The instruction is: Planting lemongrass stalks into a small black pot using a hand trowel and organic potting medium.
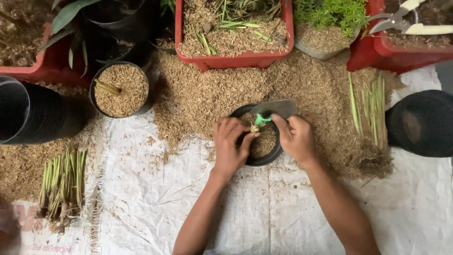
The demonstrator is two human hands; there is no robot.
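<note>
Potting appears mid-way: the small round black plastic pot [264,158] sits on the white woven plastic sheet [264,212] at the edge of the loose tan rice-husk heap [207,94], already filled with husk nearly to the rim. The left hand [230,146] has its fingers curled closed, pinching the pale base of a short green cutting [259,121] upright in the fill. The right hand [296,138] rests on the pot's far rim, fingers bent; whether it also grips the stem cannot be told. One husk-filled black pot with a stalk [121,89] stands finished to the left. Bundles of cut green stems [61,182] and a stack of empty black pots [33,111] suggest much remains.
</note>
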